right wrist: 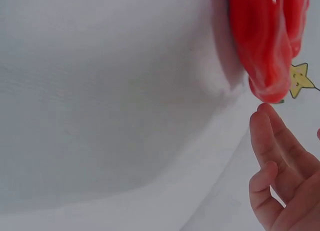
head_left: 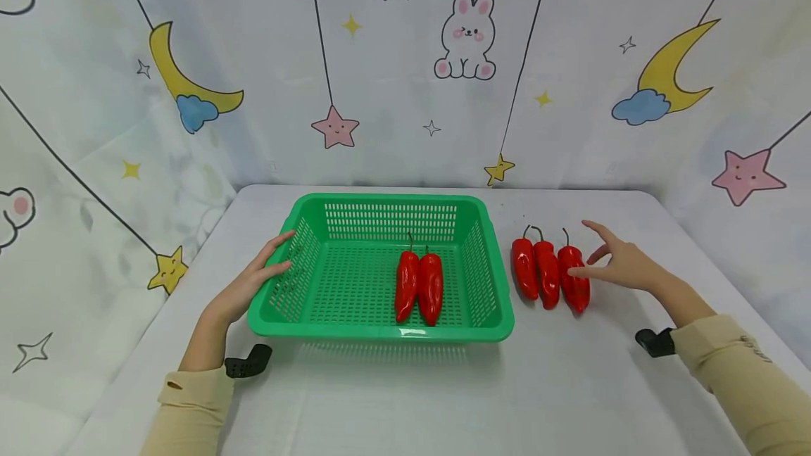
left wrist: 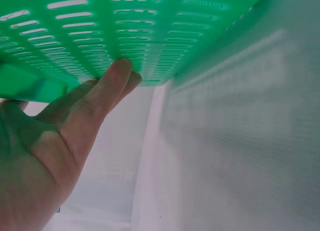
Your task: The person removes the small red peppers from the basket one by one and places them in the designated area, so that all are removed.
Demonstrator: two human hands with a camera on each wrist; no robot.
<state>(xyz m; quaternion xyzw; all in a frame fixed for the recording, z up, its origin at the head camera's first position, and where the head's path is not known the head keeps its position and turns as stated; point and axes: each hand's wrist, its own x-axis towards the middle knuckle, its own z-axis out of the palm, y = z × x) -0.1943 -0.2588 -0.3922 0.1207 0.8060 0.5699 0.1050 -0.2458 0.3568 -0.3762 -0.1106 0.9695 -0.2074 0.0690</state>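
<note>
A green plastic basket (head_left: 380,333) with slotted walls stands on the table, two glossy red peppers (head_left: 407,287) side by side inside it. My left hand (head_left: 243,287) grips its left rim, thumb over the edge; the left wrist view shows other fingers (left wrist: 117,76) against the outer slotted wall. Three more red peppers (head_left: 523,269) lie in a row right of the basket, stems pointing away. At the rightmost pepper (head_left: 575,287) my right hand (head_left: 624,264) hovers with thumb and forefinger spread, the thumb overlapping it in the head view. Nothing is held in that hand.
The white table (head_left: 393,407) runs back to a cartoon-printed curtain (head_left: 393,69), which also hangs along both sides. Black wrist straps (head_left: 248,362) sit below each hand, by the beige sleeves (head_left: 196,407).
</note>
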